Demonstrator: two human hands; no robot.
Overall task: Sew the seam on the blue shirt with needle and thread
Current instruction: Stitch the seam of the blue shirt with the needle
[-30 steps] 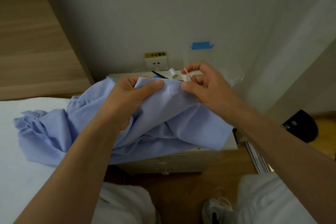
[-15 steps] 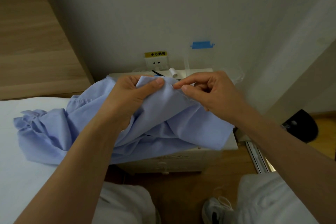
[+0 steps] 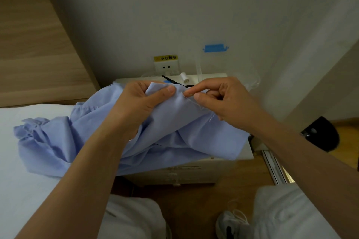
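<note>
The blue shirt [image 3: 174, 132] is draped from the white bed over the small nightstand. My left hand [image 3: 139, 101] grips a raised fold of the shirt, thumb on top. My right hand [image 3: 223, 99] pinches the needle [image 3: 187, 94] between thumb and forefinger, its tip at the fabric edge just right of my left thumb. A thin white thread [image 3: 210, 117] trails from the cloth under my right hand. A white thread spool [image 3: 183, 77] lies on the nightstand behind the shirt.
Black scissors [image 3: 174, 82] lie beside the spool on the white nightstand [image 3: 213, 165]. A clear plastic box [image 3: 242, 75] stands at its back right, a wall socket [image 3: 167, 67] behind. The white bed [image 3: 23, 170] is left; a black object [image 3: 320, 134] sits on the floor right.
My right hand came down from a raised pull and moved left, bringing the needle to the fabric edge by my left thumb. My left hand kept its grip.
</note>
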